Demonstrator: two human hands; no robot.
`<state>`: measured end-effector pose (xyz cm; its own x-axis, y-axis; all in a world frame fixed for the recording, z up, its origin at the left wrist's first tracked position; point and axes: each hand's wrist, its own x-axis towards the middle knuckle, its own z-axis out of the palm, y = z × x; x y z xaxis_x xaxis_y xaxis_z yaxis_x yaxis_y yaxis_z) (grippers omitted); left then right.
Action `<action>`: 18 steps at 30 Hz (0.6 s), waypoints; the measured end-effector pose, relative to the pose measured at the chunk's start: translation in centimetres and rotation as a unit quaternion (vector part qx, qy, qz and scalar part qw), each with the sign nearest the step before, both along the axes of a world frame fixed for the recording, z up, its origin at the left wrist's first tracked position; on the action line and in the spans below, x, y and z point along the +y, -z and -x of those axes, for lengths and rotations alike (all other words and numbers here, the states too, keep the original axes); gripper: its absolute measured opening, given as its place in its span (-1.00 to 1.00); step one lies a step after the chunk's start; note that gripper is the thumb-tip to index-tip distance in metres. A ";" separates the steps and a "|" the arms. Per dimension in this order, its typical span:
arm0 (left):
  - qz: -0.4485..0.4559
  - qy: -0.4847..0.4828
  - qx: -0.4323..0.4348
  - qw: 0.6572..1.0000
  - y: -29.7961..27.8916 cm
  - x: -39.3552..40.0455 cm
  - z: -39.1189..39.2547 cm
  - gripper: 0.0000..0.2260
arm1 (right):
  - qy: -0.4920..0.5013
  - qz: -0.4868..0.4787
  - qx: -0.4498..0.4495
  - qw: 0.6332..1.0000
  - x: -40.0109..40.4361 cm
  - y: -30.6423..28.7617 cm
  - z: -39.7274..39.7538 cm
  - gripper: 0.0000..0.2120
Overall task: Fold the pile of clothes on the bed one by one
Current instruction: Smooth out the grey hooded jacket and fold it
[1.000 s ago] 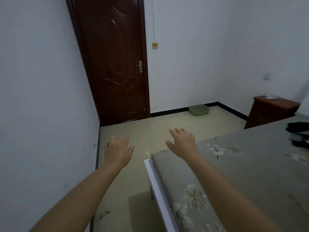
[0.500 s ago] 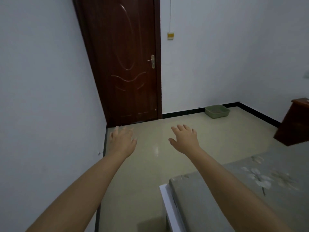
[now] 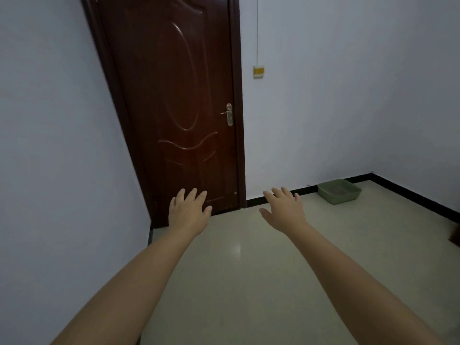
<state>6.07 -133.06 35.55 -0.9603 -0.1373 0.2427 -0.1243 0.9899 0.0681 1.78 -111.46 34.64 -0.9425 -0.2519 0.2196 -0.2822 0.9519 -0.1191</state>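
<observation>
Bed gone from view; hands [image 3: 236, 212] spread over floor [image 3: 249, 282].

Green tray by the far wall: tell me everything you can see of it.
The green tray is a shallow rectangular basin, plastic by the look, with a rolled rim and an open top. It sits flat on the floor against the black skirting, right of the door. Its bottom looks darker; contents unclear. Nothing else touches it.
</observation>
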 end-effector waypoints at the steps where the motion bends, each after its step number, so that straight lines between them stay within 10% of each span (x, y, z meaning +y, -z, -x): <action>1: 0.003 0.009 0.002 1.000 -0.2 -0.3 2.6 -0.54 | 0.012 0.001 0.003 1.000 -0.3 0.0 2.2 -0.51; 18: 0.022 0.378 -0.011 0.925 0.3 23.4 38.4 -0.55 | 0.365 -0.001 -0.014 0.931 19.2 2.6 21.5 -0.52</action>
<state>-32.38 -109.61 35.20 -0.7824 0.5854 0.2123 0.6043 0.7961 0.0319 -19.72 -92.25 32.04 -0.8681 0.4574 0.1929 0.4429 0.8891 -0.1153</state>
